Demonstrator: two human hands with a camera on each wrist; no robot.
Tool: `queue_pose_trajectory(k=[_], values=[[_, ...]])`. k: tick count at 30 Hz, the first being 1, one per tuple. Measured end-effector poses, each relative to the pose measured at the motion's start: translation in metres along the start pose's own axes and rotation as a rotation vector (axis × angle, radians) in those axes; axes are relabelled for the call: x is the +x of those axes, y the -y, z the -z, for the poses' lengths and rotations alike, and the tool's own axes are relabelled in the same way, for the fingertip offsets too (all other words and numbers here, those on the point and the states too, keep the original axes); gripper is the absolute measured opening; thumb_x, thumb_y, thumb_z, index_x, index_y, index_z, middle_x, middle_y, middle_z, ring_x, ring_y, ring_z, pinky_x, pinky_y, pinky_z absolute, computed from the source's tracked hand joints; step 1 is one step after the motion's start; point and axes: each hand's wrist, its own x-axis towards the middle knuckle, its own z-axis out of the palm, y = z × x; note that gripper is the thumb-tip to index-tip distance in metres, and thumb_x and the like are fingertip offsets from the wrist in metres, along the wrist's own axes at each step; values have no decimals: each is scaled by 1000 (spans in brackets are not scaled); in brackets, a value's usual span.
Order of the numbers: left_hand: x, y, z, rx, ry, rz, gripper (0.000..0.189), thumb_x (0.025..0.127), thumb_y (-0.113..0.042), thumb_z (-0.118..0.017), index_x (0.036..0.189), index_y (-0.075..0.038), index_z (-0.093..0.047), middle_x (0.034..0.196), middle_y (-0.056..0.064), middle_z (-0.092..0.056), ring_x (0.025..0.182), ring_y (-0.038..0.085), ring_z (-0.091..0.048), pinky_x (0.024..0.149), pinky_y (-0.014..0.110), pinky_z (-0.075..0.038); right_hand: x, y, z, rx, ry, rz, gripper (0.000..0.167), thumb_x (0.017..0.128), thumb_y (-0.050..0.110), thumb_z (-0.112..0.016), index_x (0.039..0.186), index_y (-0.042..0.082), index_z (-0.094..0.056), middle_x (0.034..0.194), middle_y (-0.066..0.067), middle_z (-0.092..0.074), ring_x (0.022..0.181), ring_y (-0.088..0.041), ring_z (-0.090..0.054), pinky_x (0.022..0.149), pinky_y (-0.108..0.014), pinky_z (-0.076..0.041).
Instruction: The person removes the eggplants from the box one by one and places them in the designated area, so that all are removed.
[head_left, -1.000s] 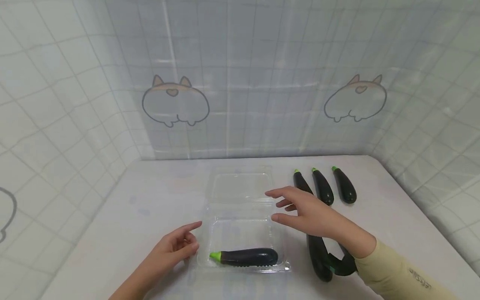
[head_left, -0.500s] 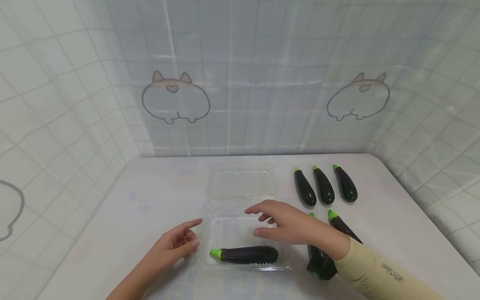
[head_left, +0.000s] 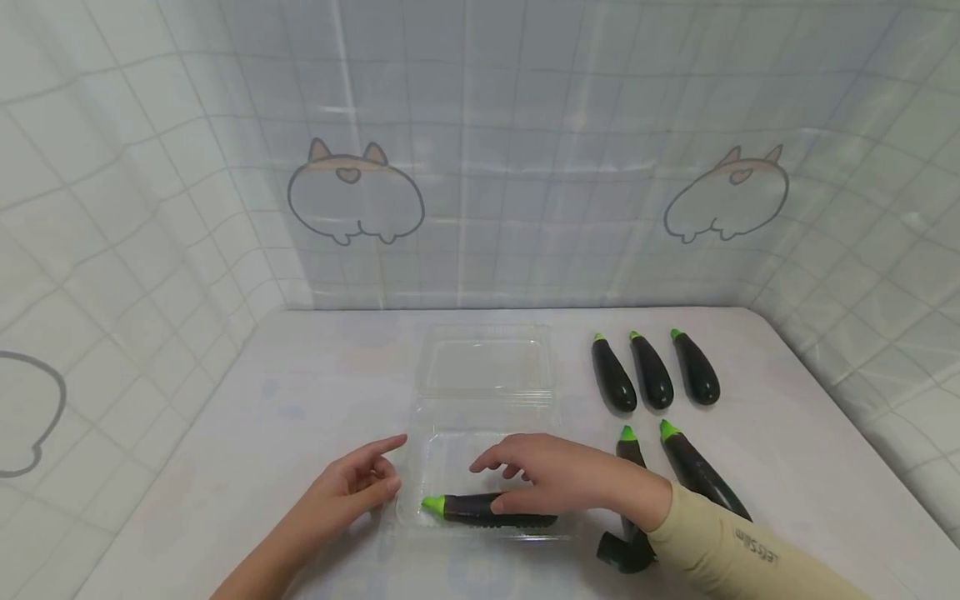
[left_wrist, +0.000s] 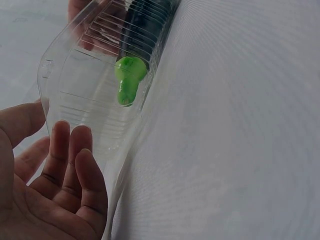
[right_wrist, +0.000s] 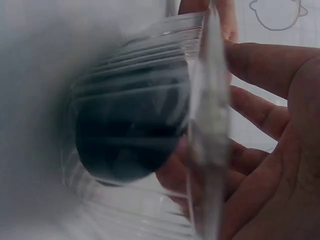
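Note:
A clear plastic clamshell box (head_left: 405,518) lies with its lid folded back on the white table. Inside, along its near edge, is a dark purple eggplant (head_left: 468,507) with a green stem, which also points toward the camera in the left wrist view (left_wrist: 131,80). My left hand (head_left: 348,492) is at the box's left rim, fingers loosely bent and index finger extended along it. Over the tray hovers my right hand (head_left: 551,475), its fingers loosely spread and its thumb in front of the eggplant. Whether that thumb touches it, I cannot tell.
Right of the box lie three eggplants in a back row, the middle one (head_left: 652,371) among them. Two more, a left one (head_left: 630,450) and a right one (head_left: 701,471), lie nearer, partly behind the right arm. A dark curved object (head_left: 622,554) sits below that wrist.
My right hand has moved left and toward me, from beside the box to over the eggplant in it. The left hand has stayed at the rim.

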Motion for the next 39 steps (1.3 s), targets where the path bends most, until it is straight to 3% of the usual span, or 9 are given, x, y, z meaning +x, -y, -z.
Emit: queue_pose_trajectory(k=[15,24,33,39], values=[[3,-2,0,8,-4,15,57,95,-20,-68,145,-4,-46,99,16,-58,77,24,-63,67,31,-54,7,1,-9,-63,52,29,40,92,27,-72,131,22,-63,119,13,-62,105,-2,-59,89,-25,-48],[3,-2,1,3,4,-10,56,96,-17,-67,145,-3,-46,98,15,-59,76,20,-63,66,31,-53,9,0,-11,-83,53,5,42,90,28,-74,130,26,-62,104,14,-65,94,1,-60,82,-23,-48],[1,0,2,15,6,-38,55,96,-16,-67,145,-2,-46,96,15,-60,76,19,-63,66,31,-54,9,-1,-12,-76,52,31,41,92,27,-72,131,29,-61,107,13,-66,93,2,-60,81,-22,-48],[1,-2,2,10,11,-11,56,96,-18,-67,145,-4,-46,96,15,-61,76,20,-63,67,30,-54,8,1,-6,-55,-12,40,43,95,29,-68,137,31,-58,120,15,-63,100,1,-59,84,-24,-49]])
